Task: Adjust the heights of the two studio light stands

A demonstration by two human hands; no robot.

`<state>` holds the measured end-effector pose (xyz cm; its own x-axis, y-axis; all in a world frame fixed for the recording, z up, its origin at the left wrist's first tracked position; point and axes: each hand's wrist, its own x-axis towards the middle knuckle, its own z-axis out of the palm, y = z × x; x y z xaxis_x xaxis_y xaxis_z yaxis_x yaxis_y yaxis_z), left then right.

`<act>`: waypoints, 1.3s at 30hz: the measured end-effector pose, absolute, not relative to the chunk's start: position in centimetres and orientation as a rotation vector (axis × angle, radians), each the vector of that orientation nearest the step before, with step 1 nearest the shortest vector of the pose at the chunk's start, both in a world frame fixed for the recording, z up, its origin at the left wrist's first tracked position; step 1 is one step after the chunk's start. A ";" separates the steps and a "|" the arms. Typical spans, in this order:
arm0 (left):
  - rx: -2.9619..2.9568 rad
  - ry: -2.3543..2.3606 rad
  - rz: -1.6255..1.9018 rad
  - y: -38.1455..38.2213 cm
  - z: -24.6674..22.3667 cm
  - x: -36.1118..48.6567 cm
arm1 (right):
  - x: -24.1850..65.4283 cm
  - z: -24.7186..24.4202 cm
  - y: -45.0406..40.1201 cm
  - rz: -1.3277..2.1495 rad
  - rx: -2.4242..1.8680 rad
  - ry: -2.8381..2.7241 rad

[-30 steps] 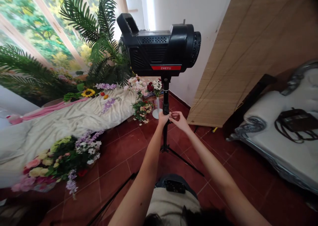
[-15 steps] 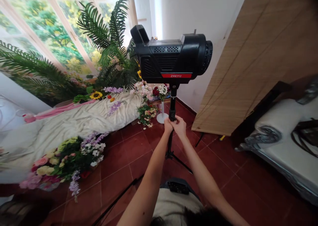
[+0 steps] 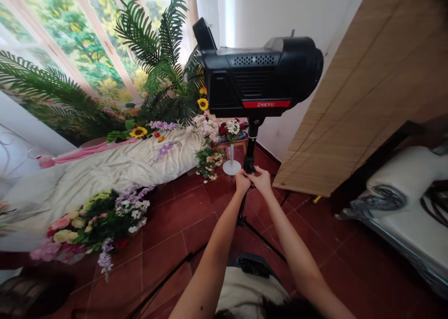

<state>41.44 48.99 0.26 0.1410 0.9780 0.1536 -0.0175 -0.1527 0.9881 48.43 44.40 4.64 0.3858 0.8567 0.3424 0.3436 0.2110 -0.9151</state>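
Note:
A black studio light (image 3: 259,76) with a red "ZHEYU" label sits on top of a black light stand pole (image 3: 250,146). Both hands meet around the pole just below the light. My left hand (image 3: 242,181) wraps its near side, and my right hand (image 3: 261,180) has its fingers curled against it from the right. The fingers hide the part of the pole they grip. The stand's tripod legs spread on the floor below.
Red tiles (image 3: 175,221) cover the floor. To the left lie a cream cloth (image 3: 122,165), artificial flowers (image 3: 94,221), palm fronds and a white vase stand (image 3: 231,167). A bamboo screen (image 3: 350,113) and a white silver-framed sofa (image 3: 406,174) stand right.
My right hand has closed in on the pole beside my left. The light now looks larger and sits further right in the view.

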 end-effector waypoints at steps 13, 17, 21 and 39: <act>1.442 1.083 1.206 49.0 0.4 41.0 | 47.4 6.4 44.5 0.577 -1.261 -1.096; 1.444 1.048 1.174 48.8 0.9 40.7 | 47.3 7.9 44.9 0.426 -1.261 -1.086; 1.461 1.054 1.154 48.6 0.9 40.5 | 47.5 11.1 45.6 0.379 -1.187 -1.136; 1.511 1.002 1.161 48.2 1.1 40.4 | 48.0 16.4 45.9 0.291 -1.170 -1.172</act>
